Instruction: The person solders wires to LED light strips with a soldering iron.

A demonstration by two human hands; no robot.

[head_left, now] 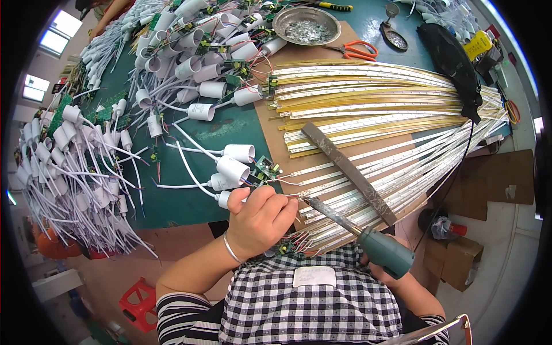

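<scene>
My left hand (261, 221), wearing a bangle, pinches a thin wire (292, 195) at the near ends of the LED strips (368, 167). Most of what lies under its fingers is hidden. My right hand (380, 275), partly hidden behind the handle, grips a soldering iron (388, 250) with a green handle. The iron's dark tip points left, close to my left fingertips and the strip ends. Just beyond my left hand lie white cylindrical lamp sockets (233, 169) with white cables. A small green circuit board (267, 168) is beside them.
A dark bar (351, 172) lies across the strips on brown cardboard (276, 135). Heaps of sockets (75, 149) cover the left side. Further back are a metal bowl (306, 26) of scraps, orange-handled pliers (359, 50) and a black cloth bundle (451, 63). The iron's black cord (451, 178) trails right.
</scene>
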